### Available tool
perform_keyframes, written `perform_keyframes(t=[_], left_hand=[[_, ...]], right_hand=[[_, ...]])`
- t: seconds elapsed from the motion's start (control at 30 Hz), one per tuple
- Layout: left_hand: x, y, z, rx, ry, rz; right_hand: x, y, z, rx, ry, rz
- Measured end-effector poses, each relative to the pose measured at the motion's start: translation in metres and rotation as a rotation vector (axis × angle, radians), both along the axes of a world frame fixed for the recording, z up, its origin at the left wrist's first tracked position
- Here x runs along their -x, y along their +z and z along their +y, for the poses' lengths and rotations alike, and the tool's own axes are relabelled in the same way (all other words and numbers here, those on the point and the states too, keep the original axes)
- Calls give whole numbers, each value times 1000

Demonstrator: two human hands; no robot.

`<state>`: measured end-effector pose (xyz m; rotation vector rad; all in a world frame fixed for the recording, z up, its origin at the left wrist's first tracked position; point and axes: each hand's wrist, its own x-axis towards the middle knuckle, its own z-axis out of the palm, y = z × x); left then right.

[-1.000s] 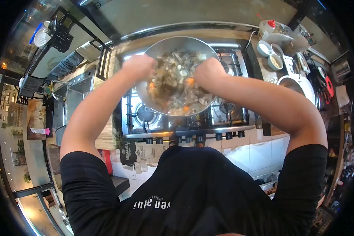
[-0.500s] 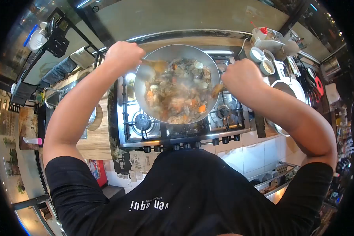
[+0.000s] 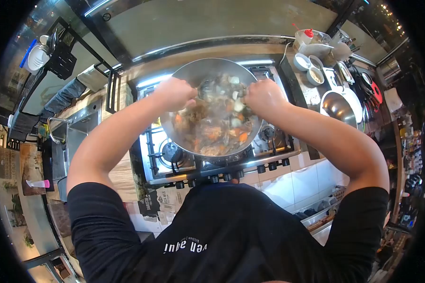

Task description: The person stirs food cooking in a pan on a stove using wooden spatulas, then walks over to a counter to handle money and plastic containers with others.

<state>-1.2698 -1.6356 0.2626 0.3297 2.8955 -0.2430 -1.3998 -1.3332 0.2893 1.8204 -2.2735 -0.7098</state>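
A wide grey pan (image 3: 179, 137) on the stove is full of steaming pieces of food (image 3: 217, 127), with orange chunks, pale chunks and dark bits among them. My left hand (image 3: 177, 94) is closed over the pan's left side. Across from it, my right hand (image 3: 265, 96) is closed at the upper right rim. A wooden spatula showed at each hand half a second earlier; now hands, steam and motion blur hide both tools.
The pan covers much of the gas stove (image 3: 174, 158), whose knobs line the front edge. Small white bowls (image 3: 315, 76) and a steel bowl (image 3: 339, 107) stand to the right. A sink (image 3: 75, 137) and a dark rack (image 3: 113, 89) are on the left.
Both hands have moved inward over the pan, closer together. The wooden spatulas have gone out of sight. The food has shifted, and the camera view has moved slightly.
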Motion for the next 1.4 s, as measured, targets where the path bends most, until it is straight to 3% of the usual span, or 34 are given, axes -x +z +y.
perform_keyframes(t=[0.2, 0.27, 0.33, 0.4, 0.5, 0.6, 0.87, 1.0, 1.17, 1.23, 1.37, 1.4], left_hand=[[-33, 89, -9, 158, -11, -68], [-33, 103, -13, 237, 36, -106], [-34, 107, -15, 430, 123, -103], [-36, 80, -11, 405, 176, -139], [-43, 48, 5, 289, 233, -192], [-46, 29, 10, 65, 413, -148], [-46, 19, 28, -91, 473, -138], [-50, 38, 27, -193, 526, -96], [-43, 92, 16, -92, 514, -16], [-29, 96, 3, 235, 428, -9], [-16, 31, -3, 311, 265, -84], [-17, 23, 10, 206, 248, -88]], right_hand=[[-11, 67, 28, 146, 124, -17], [-19, 101, 30, -42, 41, 16], [-20, 95, 25, -130, 33, -4], [-31, 84, 12, -304, -16, -78], [-35, 18, -5, -223, 49, -156], [-32, 1, -17, -112, 15, -203], [-7, -15, -8, -118, -55, -181], [15, 7, 13, -59, -135, -162], [21, 82, 25, -18, -187, -133], [6, 110, 21, -127, -235, -72], [12, 46, 7, -260, -167, -16], [8, 24, 0, -278, -157, -53]])
